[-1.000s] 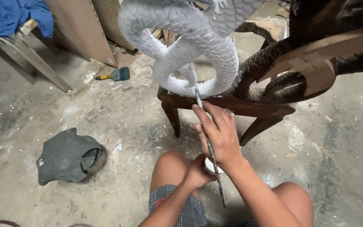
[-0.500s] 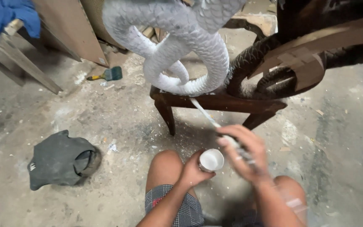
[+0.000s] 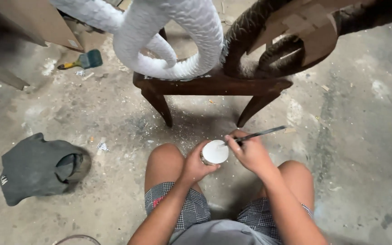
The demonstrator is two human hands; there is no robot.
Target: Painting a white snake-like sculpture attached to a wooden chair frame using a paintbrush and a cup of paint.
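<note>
Above your knees, left hand point(image 3: 195, 164) fingers grip the paint cup point(image 3: 214, 152), right hand point(image 3: 250, 152) fingers pinch the brush point(image 3: 262, 133); tilting the cup could spill paint.

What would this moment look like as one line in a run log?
left hand: holds small white paint pot | right hand: holds thin brush, tip at pot | ahead: white scaly carving on dark wooden stand

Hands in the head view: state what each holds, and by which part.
Left hand grips a small white-filled pot around its side. Right hand pinches a thin brush partway along its handle.
</note>
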